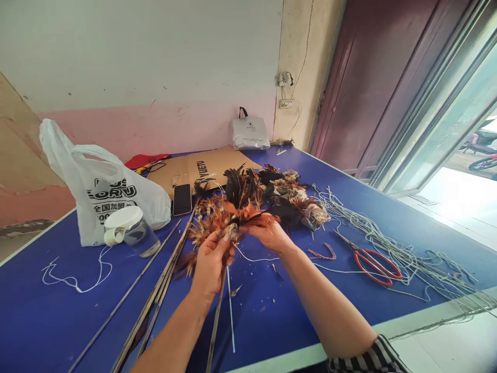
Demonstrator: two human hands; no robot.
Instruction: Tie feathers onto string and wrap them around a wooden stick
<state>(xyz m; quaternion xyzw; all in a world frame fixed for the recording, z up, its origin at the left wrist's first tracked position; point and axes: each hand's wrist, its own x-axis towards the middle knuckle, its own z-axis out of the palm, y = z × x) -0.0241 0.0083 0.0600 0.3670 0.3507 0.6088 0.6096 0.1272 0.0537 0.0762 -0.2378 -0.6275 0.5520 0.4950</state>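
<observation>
My left hand (212, 261) is closed round a thin stick (216, 321) just below a bunch of orange and black feathers (233, 220) bound to its top. My right hand (269, 234) pinches the same feather bunch from the right side. A white string (252, 258) trails down from the bunch between my hands. A loose pile of dark and brown feathers (289, 199) lies on the blue table (46, 316) just beyond my hands.
Several thin sticks (155, 295) lie left of my arm. Red-handled scissors (375, 264) and tangled cord (407, 254) lie at right. A white plastic bag (101, 189), a jar (132, 230), a phone (182, 199), cardboard (202, 168) and a small white bag (250, 133) sit further back.
</observation>
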